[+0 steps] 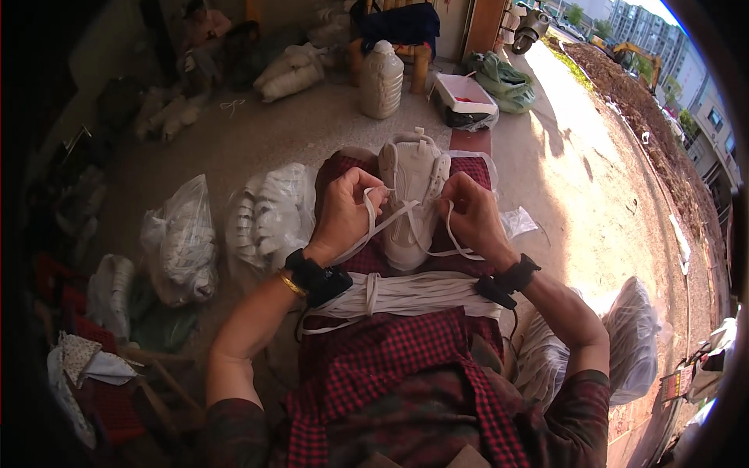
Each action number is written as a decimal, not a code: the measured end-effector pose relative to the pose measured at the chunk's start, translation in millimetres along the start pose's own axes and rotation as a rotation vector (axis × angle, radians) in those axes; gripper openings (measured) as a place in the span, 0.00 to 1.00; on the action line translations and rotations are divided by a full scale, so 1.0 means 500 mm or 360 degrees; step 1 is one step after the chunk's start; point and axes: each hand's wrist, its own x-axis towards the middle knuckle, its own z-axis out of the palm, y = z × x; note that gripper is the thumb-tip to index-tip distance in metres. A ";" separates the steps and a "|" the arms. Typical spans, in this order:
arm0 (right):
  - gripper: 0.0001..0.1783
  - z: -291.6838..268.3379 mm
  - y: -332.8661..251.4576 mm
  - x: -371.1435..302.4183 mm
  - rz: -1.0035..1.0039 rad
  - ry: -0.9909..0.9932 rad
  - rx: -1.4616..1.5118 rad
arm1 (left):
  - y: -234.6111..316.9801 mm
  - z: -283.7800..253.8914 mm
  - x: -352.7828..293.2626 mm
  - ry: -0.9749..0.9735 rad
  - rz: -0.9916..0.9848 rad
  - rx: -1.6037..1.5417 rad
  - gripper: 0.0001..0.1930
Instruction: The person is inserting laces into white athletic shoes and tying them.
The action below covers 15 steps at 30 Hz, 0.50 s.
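A pale sneaker (pixel 407 242) rests on my lap with its toe toward me. White shoelace (pixel 407 207) crosses over its front, and the loose ends hang out to both sides. At the shoe's left edge, my left hand (pixel 348 209) pinches one part of the lace near the eyelets. My right hand (pixel 473 212) has its fingers closed on the lace at the right edge, with a strand looping below it. Across my lap, nearer my body, lies a bundle of white laces (pixel 398 295). A checked red and black apron (pixel 390 343) covers my legs.
Clear bags of pale shoe parts (pixel 269 214) stand on the floor to the left. More wrapped stacks (pixel 630 339) are at right. Ahead are a large plastic jug (pixel 381 82), a white tray (pixel 466 93) and a green sack (pixel 503 82). Another person (pixel 204 35) sits far left.
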 end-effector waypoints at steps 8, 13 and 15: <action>0.05 0.016 -0.020 0.043 -0.0354 -0.0117 -0.0344 | -0.013 -0.004 -0.014 0.0012 0.0060 0.0254 0.05; 0.06 -0.009 -0.004 0.040 0.0041 -0.0293 -0.0026 | -0.010 0.007 -0.021 0.0107 0.0088 0.0360 0.05; 0.06 -0.011 -0.006 0.036 0.0070 -0.0305 0.0035 | -0.013 0.008 -0.021 0.0146 0.0134 0.0391 0.05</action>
